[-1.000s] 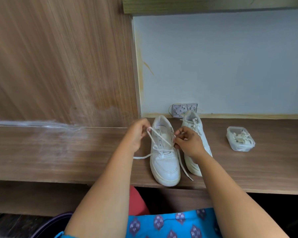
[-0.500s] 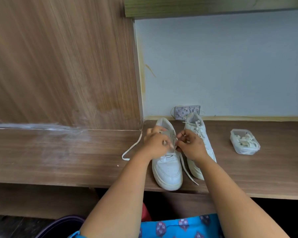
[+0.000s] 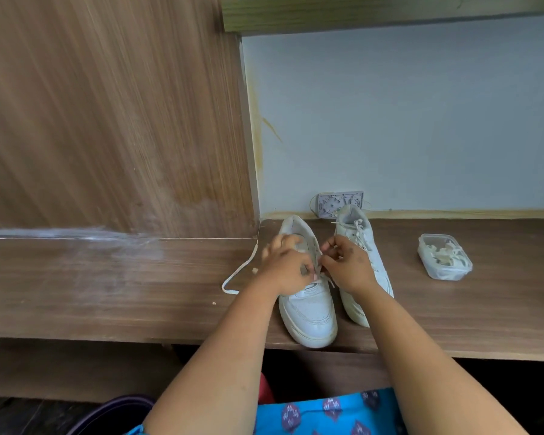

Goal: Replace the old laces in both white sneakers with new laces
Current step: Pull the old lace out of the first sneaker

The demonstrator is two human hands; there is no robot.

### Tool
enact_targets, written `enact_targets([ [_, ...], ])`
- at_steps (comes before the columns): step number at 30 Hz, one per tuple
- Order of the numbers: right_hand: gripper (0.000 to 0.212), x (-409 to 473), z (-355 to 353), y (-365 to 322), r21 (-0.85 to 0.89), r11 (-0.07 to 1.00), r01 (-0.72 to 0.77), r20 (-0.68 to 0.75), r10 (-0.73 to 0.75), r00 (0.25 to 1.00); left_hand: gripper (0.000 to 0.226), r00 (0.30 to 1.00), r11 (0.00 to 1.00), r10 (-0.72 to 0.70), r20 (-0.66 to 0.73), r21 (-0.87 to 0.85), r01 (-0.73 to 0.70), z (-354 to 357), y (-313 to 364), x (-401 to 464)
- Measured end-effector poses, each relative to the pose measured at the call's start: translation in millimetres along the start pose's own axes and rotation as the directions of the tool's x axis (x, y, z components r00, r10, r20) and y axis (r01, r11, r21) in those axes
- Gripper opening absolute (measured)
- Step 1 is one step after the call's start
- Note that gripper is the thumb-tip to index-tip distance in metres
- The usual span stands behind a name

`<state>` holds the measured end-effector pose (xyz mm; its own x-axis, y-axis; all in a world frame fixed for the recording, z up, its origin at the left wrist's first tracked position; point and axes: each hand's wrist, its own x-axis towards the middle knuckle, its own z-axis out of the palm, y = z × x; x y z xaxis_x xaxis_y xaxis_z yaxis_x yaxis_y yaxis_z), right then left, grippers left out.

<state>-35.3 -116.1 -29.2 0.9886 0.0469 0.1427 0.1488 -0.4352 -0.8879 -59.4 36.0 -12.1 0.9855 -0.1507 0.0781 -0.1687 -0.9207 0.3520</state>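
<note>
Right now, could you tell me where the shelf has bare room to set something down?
Bare shelf lies left of the trailing lace, and between the right sneaker and the plastic box. Crowded where both hands work the left sneaker.

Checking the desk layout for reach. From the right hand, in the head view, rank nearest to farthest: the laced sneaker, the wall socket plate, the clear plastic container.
1. Laced sneaker: directly beside the right hand, behind it.
2. Wall socket plate: at the back wall.
3. Clear plastic container: far right on the desk.
</note>
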Motion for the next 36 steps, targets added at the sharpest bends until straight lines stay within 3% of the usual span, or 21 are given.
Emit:
enact_targets([
  [1, 0.015, 0, 0, 1, 0.004, 1.000, -0.004, 0.004, 0.004, 1.000, 0.011, 0.999, 0.999, -0.013, 0.045, -0.040, 0.015, 3, 0, 3],
  [3, 0.016, 0, -1, 1, 0.006, 1.000, -0.012, 0.009, 0.012, 1.000, 0.006, 0.991, 0.905, -0.120, 0.062, -0.402, 0.135, -4, 3, 5],
  [5, 0.016, -1, -3, 2, -0.004, 1.000, 0.007, 0.015, -0.007, 1.000, 0.008, 0.952, 0.471, -0.306, 0.028, -0.864, 0.177, -25, 7, 1],
  [6, 0.017, -2, -3, 2, -0.023, 0.999, 0.033, 0.028, -0.032, 0.999, 0.010, 0.905, 0.249, -0.425, 0.007, -0.960, 0.125, -35, 4, -1],
  [7, 0.020, -3, -4, 0, -0.060, 0.996, 0.069, 0.052, -0.066, 0.996, 0.013, 0.853, 0.141, -0.521, -0.006, -0.987, 0.079, -43, -2, -4],
  [8, 0.023, -5, -4, -2, -0.114, 0.987, 0.110, 0.087, -0.101, 0.991, 0.019, 0.803, 0.194, -0.595, -0.030, -0.975, 0.107, -49, -12, -7],
  [9, 0.024, -6, -3, -3, -0.175, 0.972, 0.159, 0.136, -0.136, 0.981, 0.024, 0.781, 0.391, -0.622, -0.058, -0.887, 0.246, -52, -24, -9],
  [10, 0.024, -7, -2, -5, -0.246, 0.946, 0.210, 0.201, -0.162, 0.966, 0.024, 0.785, 0.624, -0.619, -0.034, -0.628, 0.465, -52, -35, -13],
  [11, 0.023, -9, 0, -7, -0.327, 0.910, 0.256, 0.279, -0.166, 0.946, 0.023, 0.788, 0.751, -0.615, 0.008, -0.297, 0.589, -48, -41, -17],
  [12, 0.023, -12, 0, -10, -0.416, 0.860, 0.294, 0.355, -0.144, 0.924, 0.023, 0.788, 0.784, -0.614, 0.055, -0.080, 0.616, -43, -42, -17],
  [15, 0.018, -18, -3, -24, -0.531, 0.777, 0.339, 0.440, -0.089, 0.894, 0.032, 0.850, 0.850, -0.526, 0.008, 0.025, 0.526, -30, -29, -8],
  [19, 0.002, -18, -23, -24, -0.348, 0.929, 0.121, 0.524, 0.086, 0.847, 0.030, 0.932, 0.929, -0.363, 0.002, -0.074, 0.362, -13, -10, 3],
  [21, 0.015, -17, -37, -23, -0.297, 0.955, 0.020, 0.563, 0.158, 0.811, 0.044, 0.928, 0.922, -0.370, 0.043, -0.106, 0.373, -6, -7, 5],
  [23, 0.045, -19, -50, -24, -0.380, 0.924, -0.039, 0.554, 0.261, 0.790, 0.066, 0.915, 0.911, -0.392, 0.091, -0.099, 0.400, -1, -6, 7],
  [24, 0.063, -20, -55, -26, -0.523, 0.851, -0.055, 0.486, 0.351, 0.800, 0.070, 0.902, 0.901, -0.411, 0.132, -0.090, 0.424, 1, -6, 8],
  [25, 0.075, -20, -60, -28, -0.718, 0.696, -0.029, 0.383, 0.429, 0.818, 0.072, 0.893, 0.896, -0.417, 0.171, -0.086, 0.435, 2, -8, 9],
  [27, 0.066, -23, -62, -27, -0.936, 0.352, 0.019, 0.205, 0.500, 0.842, 0.068, 0.875, 0.883, -0.416, 0.246, -0.120, 0.454, 4, -10, 7],
  [29, 0.028, -24, -61, -27, -0.956, 0.288, -0.054, 0.085, 0.449, 0.889, 0.061, 0.875, 0.880, -0.401, 0.270, -0.153, 0.451, 3, -14, 6],
  [31, 0.031, -27, -58, -31, -0.963, 0.264, -0.058, 0.041, 0.356, 0.934, 0.056, 0.883, 0.910, -0.362, 0.298, -0.091, 0.404, -1, -14, 5],
  [33, 0.034, -28, -51, -32, -0.947, 0.322, 0.008, 0.079, 0.210, 0.975, 0.052, 0.868, 0.953, -0.291, 0.402, 0.046, 0.299, -5, -15, 5],
  [36, 0.016, -26, -25, -25, -0.706, 0.673, 0.219, 0.289, -0.009, 0.957, 0.046, 0.796, 0.980, -0.195, 0.574, 0.153, 0.130, -14, -11, -5],
])
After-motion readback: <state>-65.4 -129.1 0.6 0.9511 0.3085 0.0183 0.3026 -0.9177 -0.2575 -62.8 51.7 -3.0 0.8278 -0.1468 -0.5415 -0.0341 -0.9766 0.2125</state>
